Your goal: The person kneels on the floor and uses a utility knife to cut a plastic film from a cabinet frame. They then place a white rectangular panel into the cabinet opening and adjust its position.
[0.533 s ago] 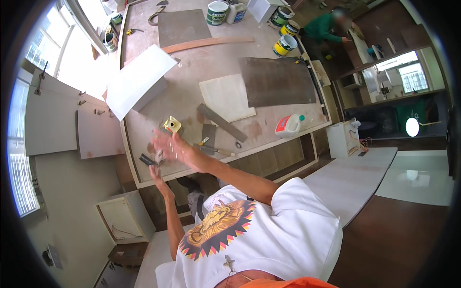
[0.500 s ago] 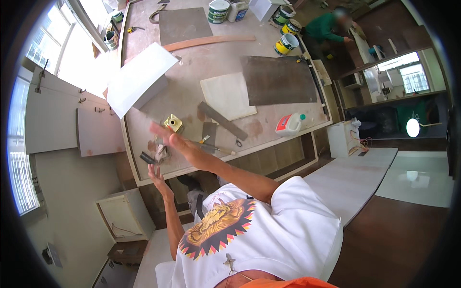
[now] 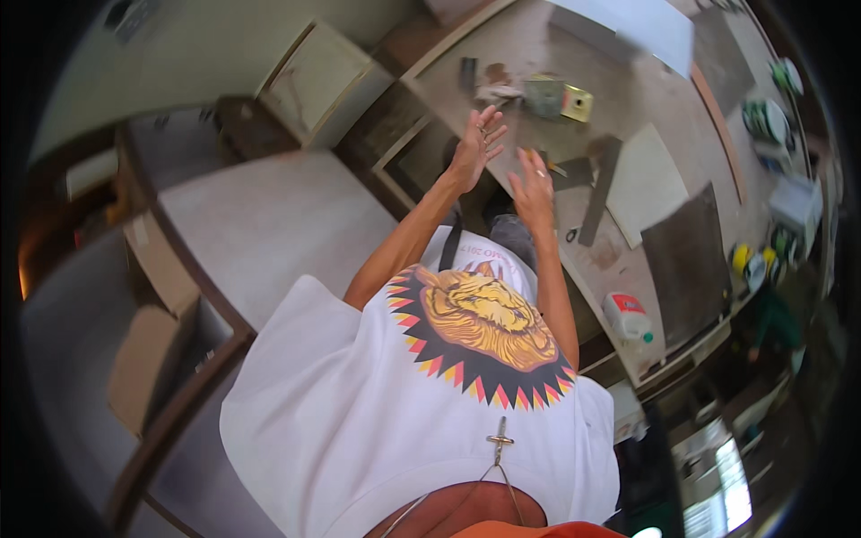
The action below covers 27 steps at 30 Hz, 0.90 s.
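Observation:
Both my hands are raised in front of the near edge of a dusty workbench. My left hand is open, its fingers spread and pointing up, and it holds nothing. Close beside it, my right hand is also open and empty, palm turned toward the left one. The two hands do not touch. Just beyond them on the bench lie a grey metal plate and a small yellow block. A long dark strip lies to the right of my right hand.
A pale tile and a dark tile lie on the bench, with a white bottle with a red label near its edge. Paint tins stand further along. A small cabinet stands at the left; a person in green is at the right.
The view has swung round. My right hand has drawn back from the yellow block on the bench, and my left hand has come up beside it, both open.

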### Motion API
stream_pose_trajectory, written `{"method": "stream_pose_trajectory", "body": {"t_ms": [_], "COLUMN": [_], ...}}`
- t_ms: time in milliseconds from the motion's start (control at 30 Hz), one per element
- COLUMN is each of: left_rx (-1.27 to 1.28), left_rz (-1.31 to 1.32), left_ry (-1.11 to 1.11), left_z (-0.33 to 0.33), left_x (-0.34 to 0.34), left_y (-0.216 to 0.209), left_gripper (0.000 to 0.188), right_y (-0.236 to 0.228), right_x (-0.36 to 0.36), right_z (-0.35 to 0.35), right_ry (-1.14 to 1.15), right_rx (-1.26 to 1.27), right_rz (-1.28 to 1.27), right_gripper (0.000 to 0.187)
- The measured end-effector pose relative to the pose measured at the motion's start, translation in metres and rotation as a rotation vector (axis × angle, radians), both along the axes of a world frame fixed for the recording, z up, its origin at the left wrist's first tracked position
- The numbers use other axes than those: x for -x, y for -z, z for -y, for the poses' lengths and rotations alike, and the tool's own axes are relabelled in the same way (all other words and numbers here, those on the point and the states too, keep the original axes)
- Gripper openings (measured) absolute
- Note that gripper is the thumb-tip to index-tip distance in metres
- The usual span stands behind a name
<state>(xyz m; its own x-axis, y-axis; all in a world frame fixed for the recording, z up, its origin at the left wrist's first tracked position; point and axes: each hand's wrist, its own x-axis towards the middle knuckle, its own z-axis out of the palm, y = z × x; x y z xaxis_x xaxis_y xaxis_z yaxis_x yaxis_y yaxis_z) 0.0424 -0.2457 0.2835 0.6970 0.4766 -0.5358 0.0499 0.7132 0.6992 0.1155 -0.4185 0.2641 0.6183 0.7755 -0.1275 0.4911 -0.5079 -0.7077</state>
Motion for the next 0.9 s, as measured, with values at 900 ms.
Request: {"method": "stream_pose_trajectory", "body": {"t_ms": [900], "left_rx": [-0.072], "left_rz": [-0.391], "left_ry": [1.442], "left_z": [0.009], "left_x": [0.224], "left_y": [-0.101], "left_gripper": [0.047], "right_y": [-0.216], "right_x": [0.049], "right_z": [0.207], "right_ry": [0.088], "right_rx": [0.135], "right_rz": [-0.863], "right_gripper": [0.022]}}
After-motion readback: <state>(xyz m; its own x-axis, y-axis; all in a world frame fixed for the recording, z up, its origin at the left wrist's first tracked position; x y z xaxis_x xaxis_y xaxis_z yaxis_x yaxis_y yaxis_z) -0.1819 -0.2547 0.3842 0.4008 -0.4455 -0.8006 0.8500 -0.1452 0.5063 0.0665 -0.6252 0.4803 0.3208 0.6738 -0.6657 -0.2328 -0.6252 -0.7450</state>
